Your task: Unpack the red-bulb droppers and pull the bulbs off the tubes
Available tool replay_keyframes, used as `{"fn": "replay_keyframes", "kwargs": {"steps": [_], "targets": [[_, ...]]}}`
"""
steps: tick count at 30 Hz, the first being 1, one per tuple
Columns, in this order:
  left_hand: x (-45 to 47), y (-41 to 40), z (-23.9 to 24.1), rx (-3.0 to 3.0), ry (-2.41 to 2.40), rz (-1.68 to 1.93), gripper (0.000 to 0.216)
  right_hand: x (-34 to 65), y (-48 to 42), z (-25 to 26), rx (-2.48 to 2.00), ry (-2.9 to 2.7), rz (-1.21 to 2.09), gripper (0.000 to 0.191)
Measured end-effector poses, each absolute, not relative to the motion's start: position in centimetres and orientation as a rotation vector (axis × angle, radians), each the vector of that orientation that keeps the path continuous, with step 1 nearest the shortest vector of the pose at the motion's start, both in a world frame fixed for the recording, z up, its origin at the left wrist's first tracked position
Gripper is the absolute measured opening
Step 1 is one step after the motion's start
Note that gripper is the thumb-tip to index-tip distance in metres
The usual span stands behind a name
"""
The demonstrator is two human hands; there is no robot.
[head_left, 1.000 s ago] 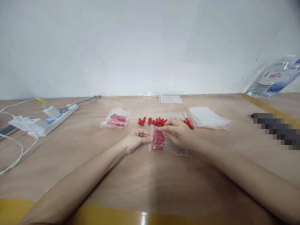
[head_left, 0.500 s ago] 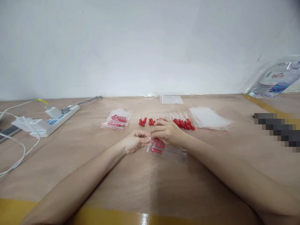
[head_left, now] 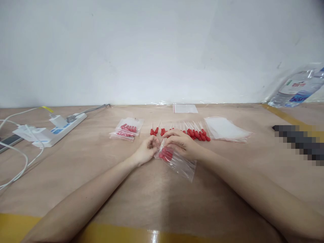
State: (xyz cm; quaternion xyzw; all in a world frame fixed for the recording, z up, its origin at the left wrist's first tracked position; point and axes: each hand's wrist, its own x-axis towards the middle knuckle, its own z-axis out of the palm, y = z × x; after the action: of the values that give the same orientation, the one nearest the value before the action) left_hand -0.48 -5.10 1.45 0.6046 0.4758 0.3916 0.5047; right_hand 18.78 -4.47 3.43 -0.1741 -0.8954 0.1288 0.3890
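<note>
A clear zip-lock bag (head_left: 183, 166) with several red-bulbed droppers (head_left: 165, 154) inside hangs tilted between my hands, a little above the table. My left hand (head_left: 146, 150) pinches the bag's left end near its opening. From the right, my right hand (head_left: 182, 143) curls its fingers and thumb over the bag's upper edge. Just behind the hands lie loose droppers with red bulbs and pale thin stems: a few (head_left: 154, 131) at the left, and a larger row (head_left: 198, 134) to the right, partly hidden by my right hand.
Filled bags (head_left: 126, 129) are stacked at the left. Flat bags (head_left: 225, 128) lie in a pile at the right, and a single one (head_left: 185, 108) near the wall. A power strip (head_left: 59, 131) with white cables is far left; a plastic bottle (head_left: 296, 88) is far right.
The bag has turned, its free end swinging downward and toward me. The droppers have shifted inside it. My left hand's fingers have curled, and both hands stay near the same place.
</note>
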Motion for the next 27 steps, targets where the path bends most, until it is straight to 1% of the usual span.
{"fn": "replay_keyframes", "kwargs": {"steps": [3,6,9,12,15,18,27], "targets": [[-0.6,-5.1,1.3,1.512,1.142,0.891,0.011,20.1,-5.6,3.5,-0.643,-2.230,0.367,0.018],[-0.9,-5.0,1.2,1.587,1.115,0.806,0.021,21.9,-7.1,3.0,-0.914,-2.246,0.381,0.019],[-1.4,-4.9,0.9,1.823,1.174,0.768,0.024,23.5,-8.3,2.2,-1.085,-2.276,0.426,0.026],[-1.9,-4.8,0.8,2.105,1.197,0.778,0.023,24.2,-8.6,1.4,-1.115,-2.317,0.511,0.030],[-2.1,-4.6,1.0,2.259,1.073,0.806,0.023,24.3,-8.4,0.7,-1.075,-2.312,0.591,0.027],[-2.1,-4.5,1.4,2.250,0.983,0.766,0.028,24.1,-8.1,0.2,-1.044,-2.261,0.624,0.025],[-2.0,-4.9,3.1,2.044,0.867,0.429,0.045,23.8,-7.8,-0.1,-1.161,-2.118,0.714,0.021]]}}
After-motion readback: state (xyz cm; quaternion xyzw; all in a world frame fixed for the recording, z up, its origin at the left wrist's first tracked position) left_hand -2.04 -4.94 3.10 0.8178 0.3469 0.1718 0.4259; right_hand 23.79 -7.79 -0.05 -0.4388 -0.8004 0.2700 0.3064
